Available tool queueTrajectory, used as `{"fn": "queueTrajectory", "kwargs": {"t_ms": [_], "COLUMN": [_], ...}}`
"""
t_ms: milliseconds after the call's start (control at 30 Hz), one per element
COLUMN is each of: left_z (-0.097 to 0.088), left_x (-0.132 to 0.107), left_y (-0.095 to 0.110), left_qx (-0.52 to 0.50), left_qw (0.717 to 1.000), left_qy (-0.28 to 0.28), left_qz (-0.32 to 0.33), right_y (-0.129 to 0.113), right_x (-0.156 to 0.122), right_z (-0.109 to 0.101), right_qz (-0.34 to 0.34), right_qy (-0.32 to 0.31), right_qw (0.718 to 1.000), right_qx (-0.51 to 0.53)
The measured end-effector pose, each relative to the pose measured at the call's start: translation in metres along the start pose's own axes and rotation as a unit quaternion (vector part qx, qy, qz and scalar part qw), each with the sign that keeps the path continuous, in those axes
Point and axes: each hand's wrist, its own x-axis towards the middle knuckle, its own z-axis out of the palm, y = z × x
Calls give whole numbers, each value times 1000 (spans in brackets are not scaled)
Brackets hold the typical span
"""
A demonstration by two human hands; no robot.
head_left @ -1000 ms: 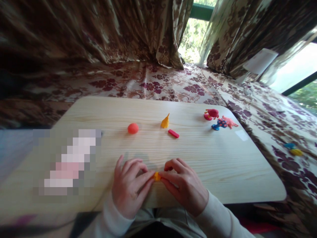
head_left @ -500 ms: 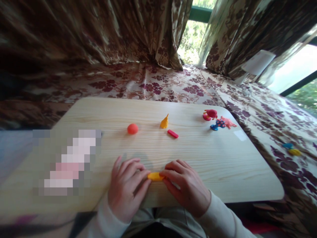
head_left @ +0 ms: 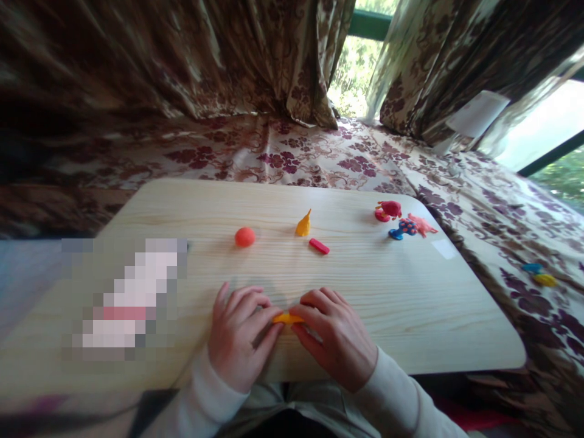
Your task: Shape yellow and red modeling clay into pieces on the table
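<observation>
Between my two hands is a small strip of yellow modelling clay point(head_left: 288, 318). My left hand point(head_left: 243, 334) pinches its left end with thumb and forefinger. The other end is pinched by my right hand point(head_left: 336, 336), whose fingertips cover part of it. Beyond the hands on the wooden table point(head_left: 410, 304) lie an orange clay ball point(head_left: 244, 237), a yellow pointed clay piece point(head_left: 303, 224) and a short red clay bar point(head_left: 319, 246).
Small clay figures stand at the table's far right: a dark red one point(head_left: 389, 209), a blue one with a spotted top point(head_left: 403, 229) and a pink one point(head_left: 422, 225). Blue and yellow pieces point(head_left: 542, 279) lie on the floral cloth point(head_left: 493, 201). A white lamp point(head_left: 479, 114) stands behind.
Both hands have come closer together and slightly away from me. Less of the yellow clay shows between them, and it looks thinner. The other pieces stay put.
</observation>
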Motion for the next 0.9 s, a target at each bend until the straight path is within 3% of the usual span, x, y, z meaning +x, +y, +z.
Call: {"fn": "queueTrajectory", "kwargs": {"t_ms": [433, 900], "left_z": [-2, -6], "left_x": [1, -7], "left_y": [-3, 1], "left_qx": [28, 24], "left_qw": [999, 1000], "left_qy": [-15, 2], "left_qz": [23, 5], "right_y": [1, -2], "right_x": [2, 0], "right_z": [3, 3], "right_qz": [-7, -13], "right_qy": [7, -8], "right_qw": [1000, 1000], "right_qx": [17, 18]}}
